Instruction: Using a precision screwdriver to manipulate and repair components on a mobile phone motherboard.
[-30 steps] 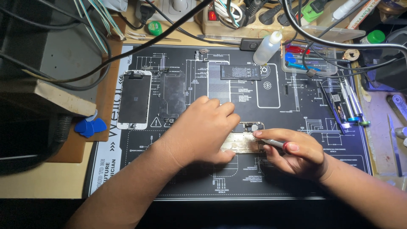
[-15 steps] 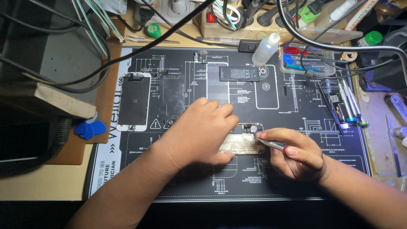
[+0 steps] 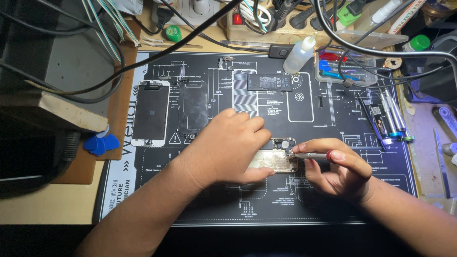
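An opened phone body [image 3: 277, 156], silver with its insides showing, lies flat on a black printed repair mat [image 3: 333, 200]. My left hand [image 3: 223, 147] rests over its left part and presses it down, hiding most of it. My right hand [image 3: 340, 169] grips a thin screwdriver [image 3: 312, 155] with a red end, its tip touching the phone body's upper right corner.
On the mat lie a white phone screen [image 3: 150, 113], a dark plate [image 3: 193, 107] and a black battery [image 3: 269, 82]. A squeeze bottle [image 3: 300, 54], a clear parts box [image 3: 350, 66], several screwdrivers [image 3: 392, 119], blue picks [image 3: 100, 143] and hanging cables [image 3: 157, 52] surround it.
The phone body has been turned a little under my left hand. My right hand has shifted slightly with the screwdriver tip staying at the phone's right end.
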